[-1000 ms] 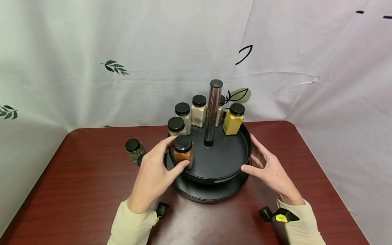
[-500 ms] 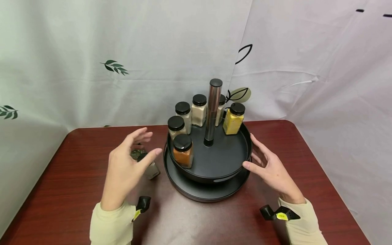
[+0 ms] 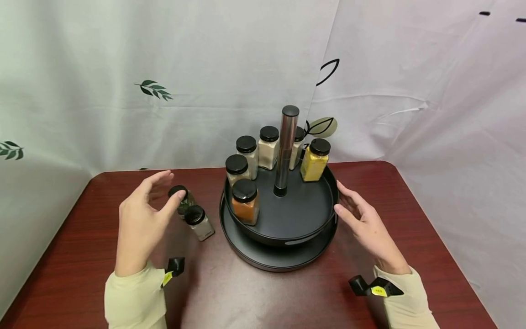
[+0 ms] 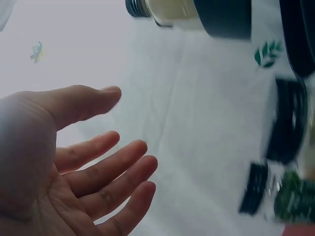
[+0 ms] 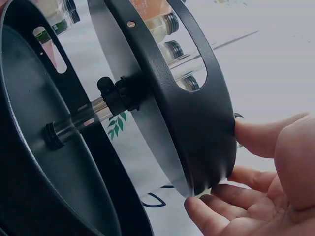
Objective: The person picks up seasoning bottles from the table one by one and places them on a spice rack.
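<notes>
My left hand (image 3: 139, 224) is held with thumb and fingers spread, holding nothing. Just to its right are a jar of green dried herbs (image 3: 183, 207) and a jar of pale powder (image 3: 201, 225), side by side on the table. My right hand (image 3: 371, 230) touches the outer wall of the upper tray (image 3: 304, 210) of a black two-tier spice rack, its fingers loosely bent. In the right wrist view the thumb and fingertips rest on that wall (image 5: 206, 132). An orange-brown spice jar (image 3: 245, 208) stands upright at the tray's front left.
Behind it on the upper tray stand several pale jars (image 3: 268, 153) and a yellow spice jar (image 3: 314, 165). A post (image 3: 285, 151) rises from its middle. The lower tray (image 3: 275, 262) sits on the brown table (image 3: 74, 256). White cloth (image 3: 230, 68) hangs behind and at the sides.
My left hand has let go of the orange-brown jar, now left on the upper tray, and has moved left to the two loose jars. The right hand stays at the tray's edge.
</notes>
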`<state>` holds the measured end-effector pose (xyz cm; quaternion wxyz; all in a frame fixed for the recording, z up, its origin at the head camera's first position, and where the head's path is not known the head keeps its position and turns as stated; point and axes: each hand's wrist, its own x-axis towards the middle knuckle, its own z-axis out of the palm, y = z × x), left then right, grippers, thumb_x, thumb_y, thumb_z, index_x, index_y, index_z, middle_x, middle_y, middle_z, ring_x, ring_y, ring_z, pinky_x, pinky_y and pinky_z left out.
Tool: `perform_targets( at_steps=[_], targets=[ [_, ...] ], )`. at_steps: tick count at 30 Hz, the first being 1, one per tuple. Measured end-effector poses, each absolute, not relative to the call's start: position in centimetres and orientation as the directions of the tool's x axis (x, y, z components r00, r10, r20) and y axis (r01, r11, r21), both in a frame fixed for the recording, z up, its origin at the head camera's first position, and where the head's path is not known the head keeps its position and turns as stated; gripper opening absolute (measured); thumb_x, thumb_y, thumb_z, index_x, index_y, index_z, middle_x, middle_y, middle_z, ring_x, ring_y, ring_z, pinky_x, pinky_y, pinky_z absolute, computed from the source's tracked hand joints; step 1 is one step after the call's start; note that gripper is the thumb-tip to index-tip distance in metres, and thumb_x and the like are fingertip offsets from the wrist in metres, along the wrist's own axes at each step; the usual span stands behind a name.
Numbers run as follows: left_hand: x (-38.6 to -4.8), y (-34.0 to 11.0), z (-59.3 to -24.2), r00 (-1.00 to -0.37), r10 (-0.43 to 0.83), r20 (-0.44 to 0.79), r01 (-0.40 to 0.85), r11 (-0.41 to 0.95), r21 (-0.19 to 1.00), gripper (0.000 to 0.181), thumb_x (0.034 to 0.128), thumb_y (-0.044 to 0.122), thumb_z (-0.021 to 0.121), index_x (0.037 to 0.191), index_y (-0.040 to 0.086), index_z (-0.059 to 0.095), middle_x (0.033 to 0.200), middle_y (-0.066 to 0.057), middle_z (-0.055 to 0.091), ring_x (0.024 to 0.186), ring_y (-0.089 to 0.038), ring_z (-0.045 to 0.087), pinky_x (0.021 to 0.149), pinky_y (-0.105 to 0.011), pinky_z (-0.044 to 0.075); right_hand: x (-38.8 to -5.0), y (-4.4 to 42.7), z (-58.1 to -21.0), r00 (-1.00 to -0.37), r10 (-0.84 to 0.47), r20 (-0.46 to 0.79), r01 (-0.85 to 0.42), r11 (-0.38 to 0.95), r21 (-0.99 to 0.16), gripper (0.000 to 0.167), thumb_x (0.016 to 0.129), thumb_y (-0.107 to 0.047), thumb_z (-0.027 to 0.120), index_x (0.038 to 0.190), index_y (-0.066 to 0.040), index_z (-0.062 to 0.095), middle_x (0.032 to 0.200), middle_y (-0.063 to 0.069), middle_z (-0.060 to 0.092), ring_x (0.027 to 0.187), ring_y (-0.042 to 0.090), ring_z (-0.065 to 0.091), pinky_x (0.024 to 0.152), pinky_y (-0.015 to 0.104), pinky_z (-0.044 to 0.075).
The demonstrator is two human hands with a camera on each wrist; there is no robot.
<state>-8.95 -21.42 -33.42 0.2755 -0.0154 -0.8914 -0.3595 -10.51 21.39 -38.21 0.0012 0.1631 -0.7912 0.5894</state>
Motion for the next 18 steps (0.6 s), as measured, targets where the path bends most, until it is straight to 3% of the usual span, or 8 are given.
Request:
perform_targets(
  at_steps=[3, 10, 18],
  targets=[
    [-9.3, -22.3, -33.8, -0.857, -0.190, 0.479, 0.176, 0.766, 0.619, 0.045, 0.0889, 0.013, 0.078, 0.132, 0.009, 0.064, 0.123, -0.005, 0.070, 0.103, -0.029, 0.070, 0.077, -0.012, 0.041, -10.5, 21.4, -38.2, -0.945, -0.265, 0.190, -0.242, 0.181, -0.953, 0.056, 0.105, -0.006, 0.052, 0.155, 0.003, 0.029, 0.163, 0.017, 0.025, 0.148, 0.023, 0.031, 0.105, 0.014, 0.038],
    [-10.0, -23.8, -35.0, -0.894, -0.200, 0.402, 0.093, 0.793, 0.602, 0.050, 0.0902, 0.015, 0.076, 0.136, 0.004, 0.060, 0.128, -0.016, 0.066, 0.107, -0.037, 0.064, 0.084, -0.048, 0.046, -10.5, 21.4, -38.2, -0.941, -0.275, 0.198, -0.237, 0.117, -0.964, 0.060, 0.102, 0.000, 0.055, 0.155, 0.004, 0.027, 0.161, 0.023, 0.026, 0.145, 0.019, 0.036, 0.106, 0.017, 0.039],
    [-11.1, -25.5, -36.9, -0.946, -0.186, 0.266, 0.014, 0.795, 0.606, 0.058, 0.0897, 0.019, 0.076, 0.140, 0.000, 0.054, 0.129, -0.026, 0.063, 0.116, -0.043, 0.059, 0.089, -0.056, 0.046, -10.6, 21.4, -38.1, -0.943, -0.287, 0.167, -0.212, 0.136, -0.968, 0.067, 0.101, -0.002, 0.057, 0.159, -0.003, 0.023, 0.163, 0.019, 0.024, 0.149, 0.027, 0.027, 0.108, 0.016, 0.036]
  ],
)
